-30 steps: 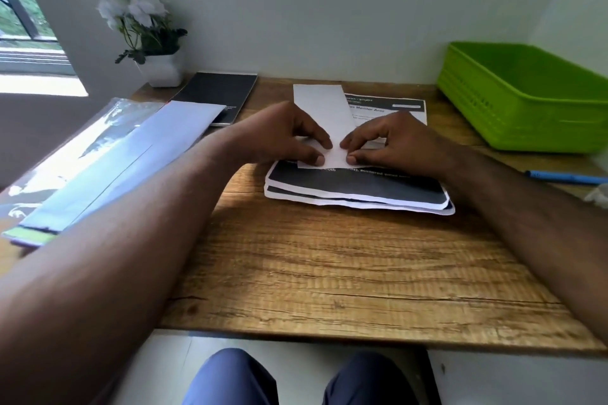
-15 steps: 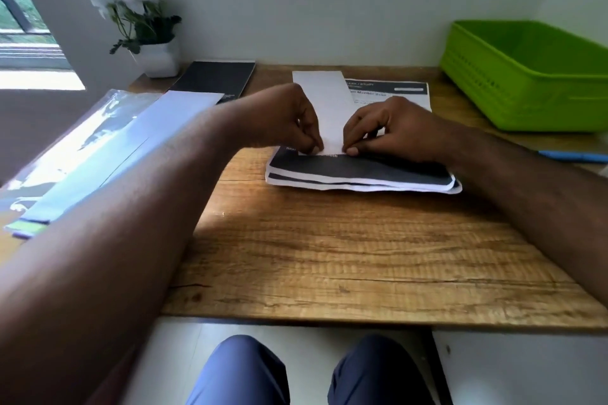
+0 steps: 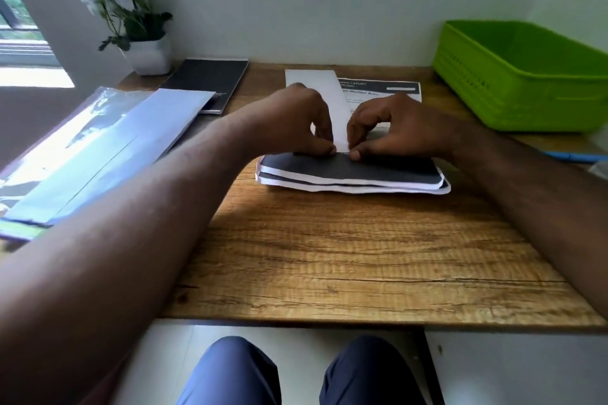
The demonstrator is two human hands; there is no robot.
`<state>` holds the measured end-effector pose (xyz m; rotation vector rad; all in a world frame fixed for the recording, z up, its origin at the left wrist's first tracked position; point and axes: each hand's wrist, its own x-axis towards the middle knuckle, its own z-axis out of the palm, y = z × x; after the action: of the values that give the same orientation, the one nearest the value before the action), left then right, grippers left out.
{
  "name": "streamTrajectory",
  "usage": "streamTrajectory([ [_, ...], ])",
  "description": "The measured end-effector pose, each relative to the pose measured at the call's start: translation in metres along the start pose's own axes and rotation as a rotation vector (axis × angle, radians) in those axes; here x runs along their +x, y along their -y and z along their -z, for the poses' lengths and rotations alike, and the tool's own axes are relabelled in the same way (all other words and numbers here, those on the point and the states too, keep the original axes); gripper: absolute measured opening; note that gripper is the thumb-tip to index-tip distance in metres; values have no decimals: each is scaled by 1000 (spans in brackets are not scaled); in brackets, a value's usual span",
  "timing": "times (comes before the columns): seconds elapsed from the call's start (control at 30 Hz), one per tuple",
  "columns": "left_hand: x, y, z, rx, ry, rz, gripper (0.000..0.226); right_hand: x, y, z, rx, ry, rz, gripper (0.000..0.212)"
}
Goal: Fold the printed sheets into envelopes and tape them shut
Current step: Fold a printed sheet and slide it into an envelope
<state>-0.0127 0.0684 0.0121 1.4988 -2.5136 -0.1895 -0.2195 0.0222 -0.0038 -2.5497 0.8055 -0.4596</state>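
Note:
A narrow folded white sheet [image 3: 320,85] lies lengthwise on a stack of printed sheets [image 3: 355,174] with dark print and white borders, in the middle of the wooden desk. My left hand [image 3: 296,118] and my right hand [image 3: 391,128] meet at the near end of the white sheet. Each pinches that end between thumb and fingertips, and the end is lifted slightly off the stack. The sheet's middle is hidden behind my hands.
A green plastic basket [image 3: 523,76] stands at the back right, with a blue pen [image 3: 572,156] near it. A black notebook [image 3: 207,82], a potted white flower [image 3: 138,29] and a plastic-wrapped folder [image 3: 92,148] occupy the left. The desk's front edge [image 3: 362,322] is close to my knees.
My fingers went from pressing flat on the sheet's near end to pinching and lifting it. The camera tilted a little, so the stack sits slightly higher in view.

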Motion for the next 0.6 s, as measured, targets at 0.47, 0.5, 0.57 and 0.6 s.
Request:
streamTrajectory([
  [0.47, 2, -14, -5, 204, -114, 2, 12, 9, -5, -7, -585, -254, 396, 20],
  [0.5, -1, -10, -2, 191, -114, 28, 12, 8, -6, -4, -613, -282, 398, 20],
  [0.57, -10, 2, 5, 183, -80, 116, 7, 4, -12, 5, -676, -351, 372, 18],
  [0.6, -16, 10, 10, 187, -76, 169, 11, 2, -16, 10, -706, -394, 346, 18],
])
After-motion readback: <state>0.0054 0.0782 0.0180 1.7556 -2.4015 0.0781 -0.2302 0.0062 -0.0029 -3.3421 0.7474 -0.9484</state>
